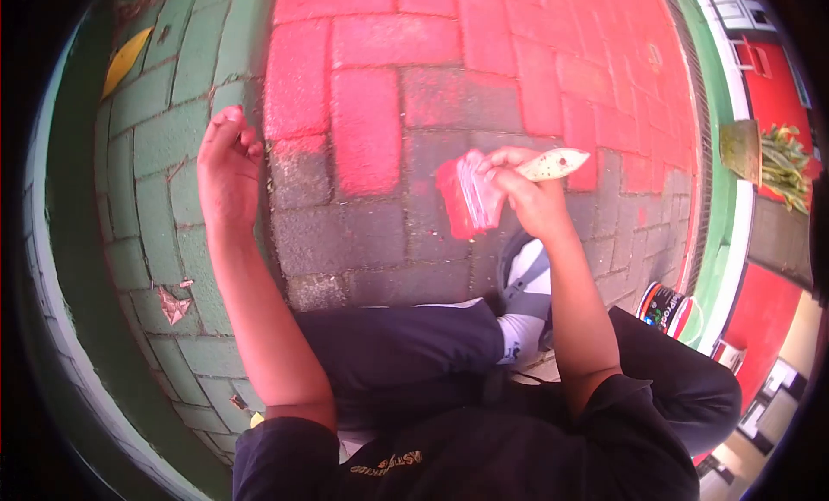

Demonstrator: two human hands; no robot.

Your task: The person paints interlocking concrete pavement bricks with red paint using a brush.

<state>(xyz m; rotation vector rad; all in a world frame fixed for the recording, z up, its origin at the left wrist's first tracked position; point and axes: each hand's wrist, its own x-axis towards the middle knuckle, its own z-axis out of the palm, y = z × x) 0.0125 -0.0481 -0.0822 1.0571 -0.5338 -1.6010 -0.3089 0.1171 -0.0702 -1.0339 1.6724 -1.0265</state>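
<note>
My right hand (527, 186) grips a wide paintbrush (555, 164) by its pale handle. The brush's red, paint-wet bristles (455, 199) lie over the grey pavers, pointing left. Bright red paint (367, 126) covers the pavers beyond and around the brush, while bare dark grey pavers (337, 233) lie nearer to me. My left hand (231, 151) hovers over the edge of the green pavers at the left, its fingers curled, with red on a fingertip. Whether anything is inside those fingers is too small to tell.
A paint can (663, 309) stands to the right near my knee. Beyond it are a green kerb (721, 233) and a potted plant (741, 151). Green pavers (147, 207) run along the left, with a yellow leaf (127, 63) and a dry leaf (174, 305).
</note>
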